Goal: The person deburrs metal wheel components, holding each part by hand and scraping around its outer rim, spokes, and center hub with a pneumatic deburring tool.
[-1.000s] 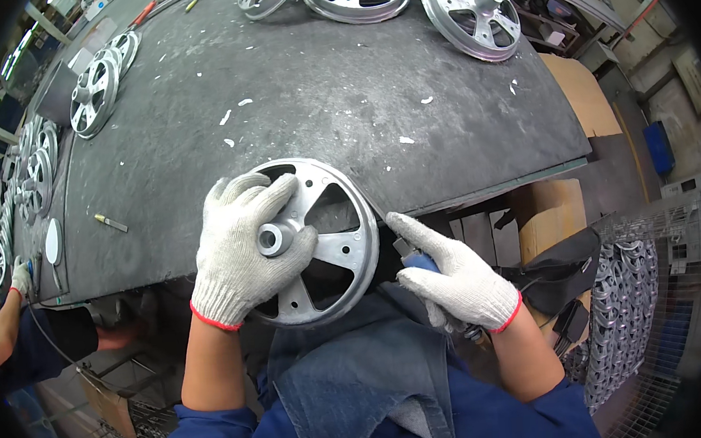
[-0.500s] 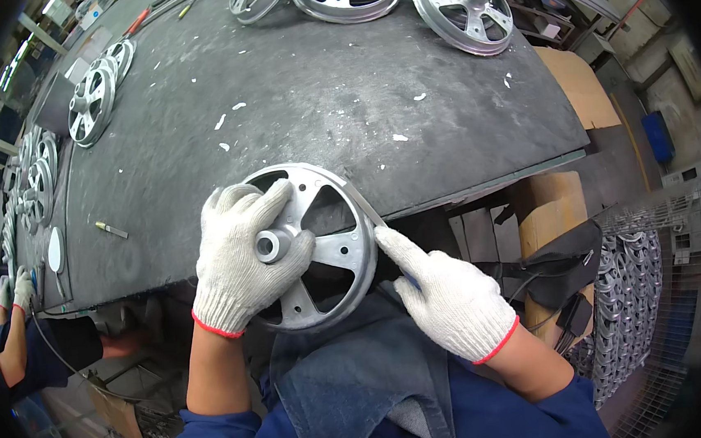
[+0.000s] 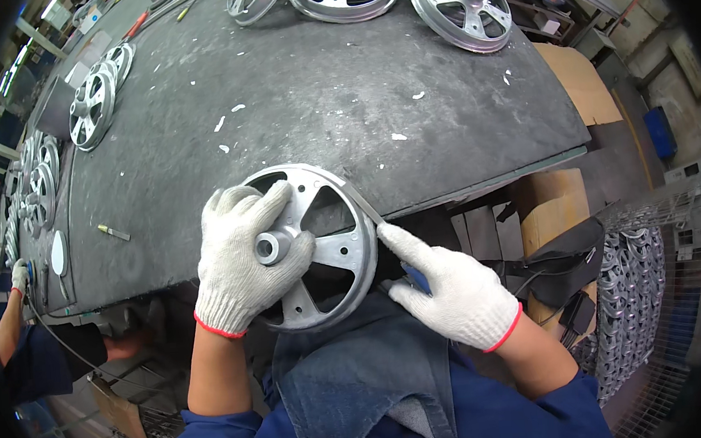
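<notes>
Head view: your left hand [image 3: 242, 256] still grips the cast wheel [image 3: 320, 246] by its hub at the bench's [image 3: 316, 98] near edge. Your right hand [image 3: 447, 290], closed round a thin blade [image 3: 363, 205], has slid up onto the rim. Beyond, more wheels [image 3: 465, 0] wait.

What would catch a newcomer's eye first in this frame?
At centre, the left hand in a white glove grips a silver spoked wheel at the near edge of the dark workbench. The right hand presses a thin blade against its rim. More wheels lie along the far edge.
</notes>
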Demonstrator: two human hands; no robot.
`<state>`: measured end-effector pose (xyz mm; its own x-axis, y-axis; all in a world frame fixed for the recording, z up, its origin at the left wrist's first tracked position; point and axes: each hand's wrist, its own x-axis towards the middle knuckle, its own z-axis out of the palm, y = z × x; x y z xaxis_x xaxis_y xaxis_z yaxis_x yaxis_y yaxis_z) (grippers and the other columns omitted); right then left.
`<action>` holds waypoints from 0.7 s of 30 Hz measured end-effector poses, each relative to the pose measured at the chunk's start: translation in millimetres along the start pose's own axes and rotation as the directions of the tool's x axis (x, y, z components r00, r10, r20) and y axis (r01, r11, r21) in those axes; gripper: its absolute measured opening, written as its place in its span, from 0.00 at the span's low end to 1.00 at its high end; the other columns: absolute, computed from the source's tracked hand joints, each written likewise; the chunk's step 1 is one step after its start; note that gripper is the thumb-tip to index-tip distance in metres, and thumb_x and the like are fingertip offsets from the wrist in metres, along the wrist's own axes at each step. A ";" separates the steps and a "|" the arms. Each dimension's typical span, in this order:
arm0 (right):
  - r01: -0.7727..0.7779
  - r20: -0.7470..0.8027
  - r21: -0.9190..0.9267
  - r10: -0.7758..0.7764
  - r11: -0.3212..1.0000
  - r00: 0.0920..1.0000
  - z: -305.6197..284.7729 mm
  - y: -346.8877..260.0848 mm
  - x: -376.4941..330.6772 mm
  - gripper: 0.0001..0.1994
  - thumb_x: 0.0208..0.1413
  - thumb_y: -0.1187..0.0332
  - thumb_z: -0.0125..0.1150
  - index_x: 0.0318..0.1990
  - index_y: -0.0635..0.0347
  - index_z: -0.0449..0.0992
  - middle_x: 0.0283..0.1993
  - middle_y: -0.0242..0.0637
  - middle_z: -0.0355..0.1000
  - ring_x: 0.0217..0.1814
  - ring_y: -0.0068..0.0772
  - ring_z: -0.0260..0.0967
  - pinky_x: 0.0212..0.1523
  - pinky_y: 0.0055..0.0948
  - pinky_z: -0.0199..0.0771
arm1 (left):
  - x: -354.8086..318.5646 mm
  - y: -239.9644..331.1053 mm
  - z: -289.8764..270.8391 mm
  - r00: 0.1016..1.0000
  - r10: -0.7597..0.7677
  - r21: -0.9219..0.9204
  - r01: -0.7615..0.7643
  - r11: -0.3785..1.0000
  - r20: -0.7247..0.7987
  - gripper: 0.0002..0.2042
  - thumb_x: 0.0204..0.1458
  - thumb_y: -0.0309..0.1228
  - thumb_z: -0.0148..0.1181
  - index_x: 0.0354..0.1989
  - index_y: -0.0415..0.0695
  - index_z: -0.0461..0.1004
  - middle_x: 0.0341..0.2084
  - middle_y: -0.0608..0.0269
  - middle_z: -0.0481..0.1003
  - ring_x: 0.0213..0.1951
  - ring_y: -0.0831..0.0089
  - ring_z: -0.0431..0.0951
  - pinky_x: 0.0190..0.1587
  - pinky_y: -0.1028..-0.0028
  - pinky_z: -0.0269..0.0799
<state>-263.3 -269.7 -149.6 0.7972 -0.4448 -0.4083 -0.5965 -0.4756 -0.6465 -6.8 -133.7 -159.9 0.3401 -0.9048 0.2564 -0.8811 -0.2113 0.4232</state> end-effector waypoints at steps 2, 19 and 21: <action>-0.014 -0.052 -0.088 0.009 0.996 0.999 6.1 -1.0 -1.8 0.35 0.72 0.59 0.62 0.84 0.34 0.60 0.46 0.53 0.80 0.44 0.61 0.84 0.47 0.53 0.87 | -1.3 -0.2 -0.7 1.000 -0.026 -0.014 0.027 1.000 0.010 0.28 0.46 0.40 0.76 0.57 0.41 0.85 0.43 0.50 0.84 0.55 0.48 0.81 0.72 0.49 0.65; -0.014 -0.109 -0.098 0.003 0.995 0.994 24.6 9.7 -24.7 0.35 0.73 0.59 0.62 0.85 0.30 0.60 0.40 0.54 0.78 0.36 0.61 0.83 0.38 0.55 0.88 | -12.3 20.3 5.8 0.992 -0.125 0.068 0.125 0.990 0.004 0.32 0.44 0.37 0.76 0.60 0.36 0.84 0.42 0.48 0.84 0.53 0.48 0.80 0.68 0.52 0.69; -0.013 -0.114 -0.138 -0.003 0.990 0.993 23.9 7.6 -25.1 0.35 0.73 0.59 0.62 0.85 0.32 0.60 0.39 0.54 0.78 0.33 0.60 0.83 0.35 0.54 0.87 | -13.0 19.4 7.1 0.994 -0.110 0.074 0.111 0.991 -0.015 0.32 0.44 0.37 0.76 0.60 0.36 0.84 0.42 0.49 0.84 0.53 0.48 0.80 0.67 0.52 0.69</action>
<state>-285.6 -243.9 -159.7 0.7829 -0.5274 -0.3301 -0.6141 -0.5698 -0.5460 -30.7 -128.6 -161.2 0.4400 -0.8702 0.2215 -0.8598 -0.3371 0.3836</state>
